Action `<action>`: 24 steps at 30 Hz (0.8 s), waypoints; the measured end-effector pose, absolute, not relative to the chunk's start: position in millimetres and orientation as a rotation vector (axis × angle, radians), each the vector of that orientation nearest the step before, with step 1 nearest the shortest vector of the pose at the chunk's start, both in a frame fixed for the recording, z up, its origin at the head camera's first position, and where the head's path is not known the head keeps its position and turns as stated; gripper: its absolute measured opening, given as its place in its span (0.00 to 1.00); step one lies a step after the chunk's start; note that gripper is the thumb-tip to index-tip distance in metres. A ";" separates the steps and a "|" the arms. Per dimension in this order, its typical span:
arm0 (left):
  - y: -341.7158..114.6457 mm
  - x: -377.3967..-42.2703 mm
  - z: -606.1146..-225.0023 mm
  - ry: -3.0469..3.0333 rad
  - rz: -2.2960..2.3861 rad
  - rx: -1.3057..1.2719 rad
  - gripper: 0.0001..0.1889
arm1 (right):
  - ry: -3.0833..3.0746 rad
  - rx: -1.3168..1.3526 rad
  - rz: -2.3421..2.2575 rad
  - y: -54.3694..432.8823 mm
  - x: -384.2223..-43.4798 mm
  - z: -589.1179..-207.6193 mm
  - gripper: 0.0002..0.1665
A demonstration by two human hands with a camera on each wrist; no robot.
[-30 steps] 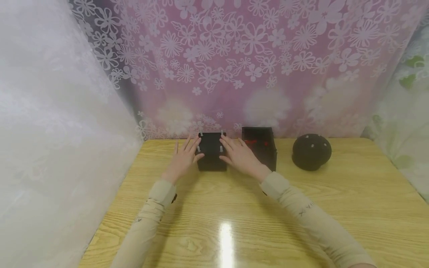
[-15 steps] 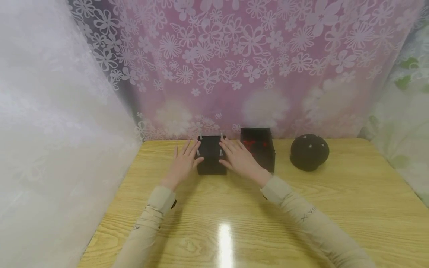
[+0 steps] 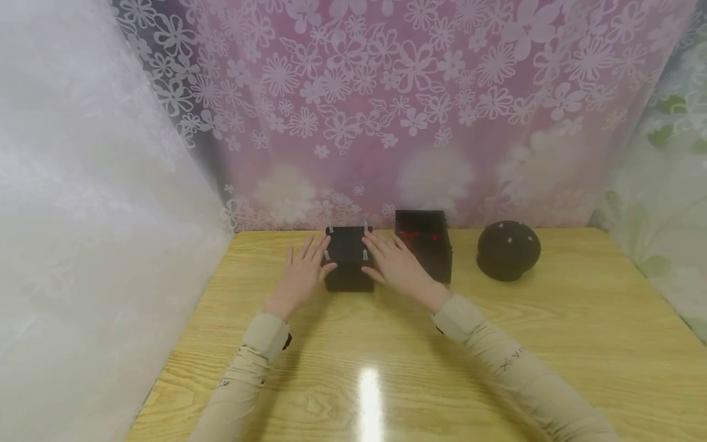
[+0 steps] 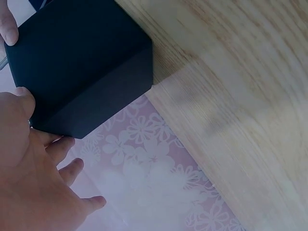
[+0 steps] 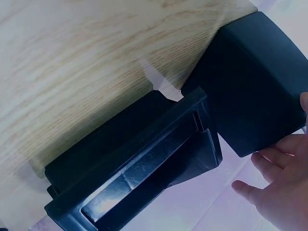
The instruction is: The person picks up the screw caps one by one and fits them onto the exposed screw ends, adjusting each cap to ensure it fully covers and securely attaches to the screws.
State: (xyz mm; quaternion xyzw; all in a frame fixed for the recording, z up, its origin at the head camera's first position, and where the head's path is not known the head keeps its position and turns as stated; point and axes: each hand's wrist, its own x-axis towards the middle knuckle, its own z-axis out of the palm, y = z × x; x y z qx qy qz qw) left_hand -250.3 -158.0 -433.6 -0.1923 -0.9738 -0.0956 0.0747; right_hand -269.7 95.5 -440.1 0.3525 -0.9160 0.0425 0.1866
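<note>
Both hands are at the black box [image 3: 349, 270], one on each side! It sits right up by the tabletop's [image 3: 353, 337] far edge, left of the middle. The left hand [image 3: 301, 270] is spread wide, fingers long and loose, fingertips against the box's left side, thumb reaching toward its near face. Over on the right, the right hand [image 3: 399, 264] mirrors it: fingers straight, thumb apart, tips on the right side. Neither hand is wrapped around anything. Four pale pegs [image 3: 365, 255] poke up near the corners of the box's top, two along the back and two in front.

Just right of the box, partly behind the right hand, stands an open black bin [image 3: 440, 264], with red bits [image 3: 410, 236] showing inside, too small to make out. Further along, toward the tabletop's far right corner, a rounded black thing [image 3: 508, 258] carries small pale studs [image 3: 509, 240] on top. Flowered pink cloth [image 3: 342, 123] hangs beyond the far edge.
</note>
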 end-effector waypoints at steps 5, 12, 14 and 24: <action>-157.2 -247.0 -433.2 -2.923 -0.311 -0.580 0.36 | -2.592 0.984 0.138 96.6 -267.3 -440.3 0.43; -156.1 -241.3 -432.3 -2.930 -0.334 -0.593 0.36 | -2.585 0.987 0.146 98.7 -264.3 -442.1 0.43; -155.8 -239.8 -431.5 -2.933 -0.330 -0.596 0.37 | -2.578 0.988 0.137 99.3 -263.6 -442.4 0.43; -154.1 -234.5 -433.2 -2.918 -0.329 -0.597 0.36 | -2.589 0.987 0.195 101.2 -255.1 -438.5 0.43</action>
